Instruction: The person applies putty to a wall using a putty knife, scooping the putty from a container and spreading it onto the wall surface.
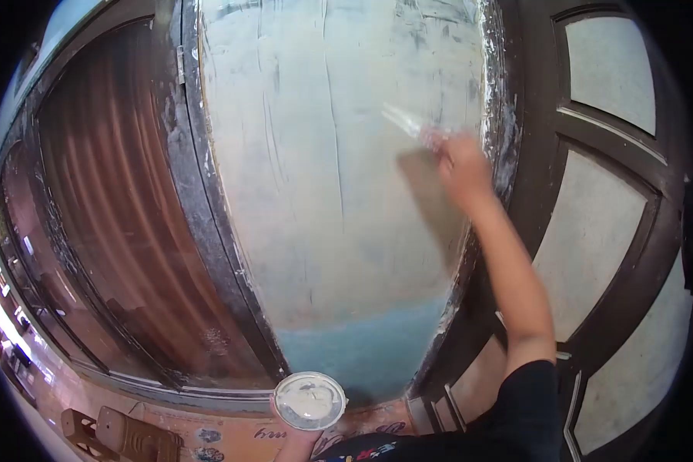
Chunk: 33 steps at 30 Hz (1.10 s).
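Observation:
My right hand [463,171] is raised in front of the pale wall panel [300,192], closed round a putty knife [410,125] whose blade points up and left and looks slightly blurred. Whitish filler with vertical ridges covers the upper part of the panel, while a blue band [362,350] shows at its foot. Low in the view, my left hand [299,443] holds a round tub [310,400] with white paste inside. Most of that hand is hidden beneath the tub.
Left of the panel is a dark-framed window [131,208] with brown curtains behind it. A dark wooden door [593,208] with pale panels stands on the right. Brown plastic stools [123,435] are at the lower left, on a patterned orange floor covering [235,435].

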Each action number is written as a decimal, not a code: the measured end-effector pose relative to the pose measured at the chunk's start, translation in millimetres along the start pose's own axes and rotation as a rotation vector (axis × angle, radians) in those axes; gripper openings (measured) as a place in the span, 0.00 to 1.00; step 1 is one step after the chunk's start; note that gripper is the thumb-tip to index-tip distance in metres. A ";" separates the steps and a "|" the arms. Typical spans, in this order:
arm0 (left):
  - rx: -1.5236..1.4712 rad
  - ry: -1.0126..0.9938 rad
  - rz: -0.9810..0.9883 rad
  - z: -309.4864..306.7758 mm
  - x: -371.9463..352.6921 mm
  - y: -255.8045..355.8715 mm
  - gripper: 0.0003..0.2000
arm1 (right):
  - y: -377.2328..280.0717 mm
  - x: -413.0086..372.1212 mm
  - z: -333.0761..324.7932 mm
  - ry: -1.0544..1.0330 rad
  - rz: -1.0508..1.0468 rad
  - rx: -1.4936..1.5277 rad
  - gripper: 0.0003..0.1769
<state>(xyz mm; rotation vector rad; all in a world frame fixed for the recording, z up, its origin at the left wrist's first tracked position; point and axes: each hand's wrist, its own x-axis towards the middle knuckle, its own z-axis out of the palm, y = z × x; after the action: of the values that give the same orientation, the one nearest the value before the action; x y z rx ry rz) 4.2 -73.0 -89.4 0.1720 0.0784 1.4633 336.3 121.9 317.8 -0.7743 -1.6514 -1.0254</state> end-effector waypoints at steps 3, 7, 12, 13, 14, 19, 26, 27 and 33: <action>-0.024 -0.016 0.038 5.2 20.6 -11.9 0.39 | 51.0 101.2 -14.7 0.103 0.059 -0.162 0.17; -0.090 0.063 0.010 25.9 40.7 -29.9 0.38 | 86.8 199.0 -17.0 0.211 0.033 -0.201 0.19; -0.009 0.056 0.044 29.4 65.0 -53.5 0.39 | 85.1 249.7 -6.4 0.085 0.139 -0.193 0.13; -0.023 0.062 0.046 28.0 68.1 -56.9 0.39 | 88.3 250.2 5.7 0.156 0.138 -0.170 0.15; -0.028 0.061 0.054 26.4 70.0 -59.7 0.39 | 93.1 248.9 13.8 0.157 0.133 -0.163 0.15; 0.022 0.109 0.037 15.3 74.7 -71.5 0.41 | 97.6 216.4 36.5 0.060 -0.009 -0.264 0.16; 0.024 0.105 -0.009 21.0 77.9 -90.8 0.41 | 98.9 158.8 48.3 -0.028 -0.098 -0.297 0.22; -0.121 0.068 -0.071 16.9 79.2 -89.9 0.42 | 97.1 146.6 47.7 -0.046 -0.115 -0.279 0.22; 0.080 0.148 -0.121 11.8 72.1 -82.9 0.41 | 67.7 68.4 47.8 -0.121 -0.089 -0.185 0.23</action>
<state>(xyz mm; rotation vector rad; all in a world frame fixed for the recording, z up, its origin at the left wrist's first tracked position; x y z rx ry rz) 95.2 -10.3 -87.6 0.1211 0.2636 1.3516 354.9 195.2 394.0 -0.9060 -1.7236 -1.2281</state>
